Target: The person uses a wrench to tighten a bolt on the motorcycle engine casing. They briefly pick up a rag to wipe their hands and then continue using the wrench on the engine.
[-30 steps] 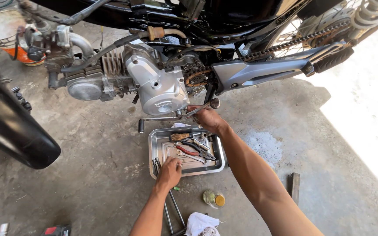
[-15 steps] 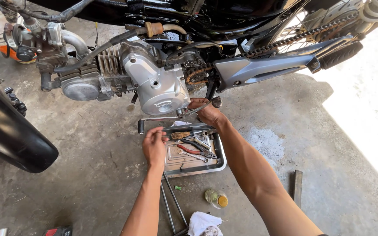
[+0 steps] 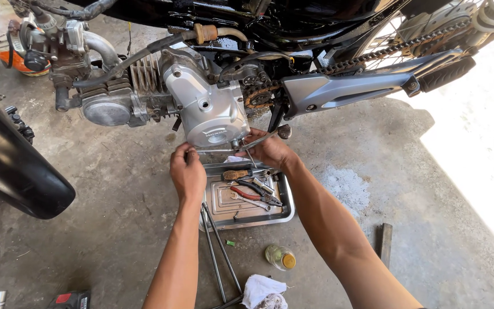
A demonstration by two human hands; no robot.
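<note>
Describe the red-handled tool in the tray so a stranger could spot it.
Find the silver engine cover; on the concrete just below it sits a shallow metal tray. The pliers lie across its middle, the only tool there with red grips.

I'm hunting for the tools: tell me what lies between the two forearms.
In the head view, a metal tray lies between the left forearm and right forearm, holding red-handled pliers and a wrench.

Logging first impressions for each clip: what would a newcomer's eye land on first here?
Most likely the silver engine cover of the motorcycle at top centre, with both hands just beneath it: the left hand and the right hand meet at a thin metal rod. Right below lies a metal tray of tools, red-handled pliers among them, on the concrete floor.
</note>
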